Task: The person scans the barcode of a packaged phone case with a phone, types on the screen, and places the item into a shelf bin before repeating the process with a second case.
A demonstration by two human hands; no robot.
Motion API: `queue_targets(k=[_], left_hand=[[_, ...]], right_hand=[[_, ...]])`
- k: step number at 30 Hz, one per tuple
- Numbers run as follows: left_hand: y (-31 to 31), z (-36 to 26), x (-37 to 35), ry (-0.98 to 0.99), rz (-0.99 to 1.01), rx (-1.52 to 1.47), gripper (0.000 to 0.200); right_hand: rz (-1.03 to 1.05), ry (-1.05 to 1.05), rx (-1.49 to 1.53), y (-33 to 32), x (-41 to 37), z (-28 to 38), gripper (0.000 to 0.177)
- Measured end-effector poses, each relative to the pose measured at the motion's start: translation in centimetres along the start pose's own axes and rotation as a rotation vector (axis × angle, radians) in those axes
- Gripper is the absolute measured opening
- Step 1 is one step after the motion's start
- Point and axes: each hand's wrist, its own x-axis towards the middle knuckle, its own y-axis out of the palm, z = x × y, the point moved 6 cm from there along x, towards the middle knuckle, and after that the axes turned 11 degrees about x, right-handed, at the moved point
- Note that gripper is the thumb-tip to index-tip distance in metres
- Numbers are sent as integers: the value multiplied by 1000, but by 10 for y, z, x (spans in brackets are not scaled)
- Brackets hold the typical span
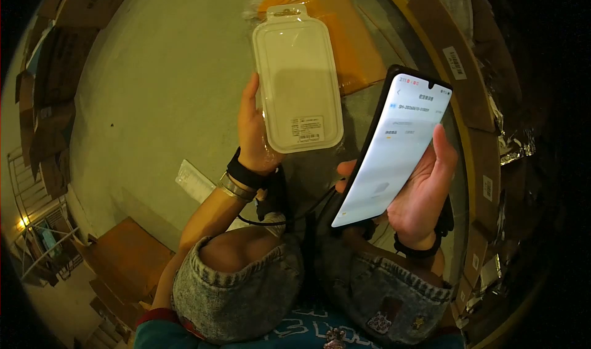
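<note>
My left hand (253,133) holds a white, phone-sized retail package (298,81) upright in clear plastic wrap. A hang tab tops the package, and a small printed label (308,129) with a barcode sits near its lower edge. The thumb shows along the left side; the other fingers are hidden behind it. In my right hand (425,189) is a smartphone (394,146), tilted, its lit screen facing me with lines of text too small to read fully. The thumb lies along the phone's right edge, and fingertips show at its left edge.
An orange-brown taped parcel (348,41) lies on the floor beyond the package. Cardboard boxes (455,59) line the right side, more boxes (74,59) the left. A brown carton (126,256) stands at lower left near a wire rack (46,238). A white strip (196,179) lies by my left forearm.
</note>
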Motion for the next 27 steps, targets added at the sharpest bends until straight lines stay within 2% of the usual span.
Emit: queue_targets(k=[2, 6, 9, 10, 13, 14, 17, 22, 23, 25, 27], left_hand=[[-2, 2, 0, -23, -13, -19, 74], [4, 0, -1, -15, 1, 29, 73], [2, -1, 1, 11, 31, -47, 75], [3, -1, 1, 7, 84, -88, 75], [5, -1, 2, -6, 257, -193, 77], [4, 0, 2, -5, 256, -210, 77], [5, 0, 2, -10, 242, -249, 76], [7, 0, 4, -18, 196, -318, 72], [15, -1, 1, -82, 295, -394, 72], [9, -1, 5, -49, 250, -227, 81], [25, -5, 0, -42, 563, -535, 82]], right_hand=[[-10, 7, -23, -1, 0, -1, 63], [-31, -36, -93, -8, 0, 1, 65], [-26, -32, -85, 2, -7, 0, 67], [86, -31, -80, 5, -8, 2, 70], [113, -86, 24, 10, -14, 10, 71], [117, -124, 12, 11, -18, 13, 71], [350, -139, -19, 18, -25, 14, 71], [551, 70, -106, 35, -30, -5, 81], [581, 125, -137, 39, -32, -11, 81], [607, 218, -201, 42, -35, -21, 86], [560, 276, -275, 35, -38, -27, 96]])
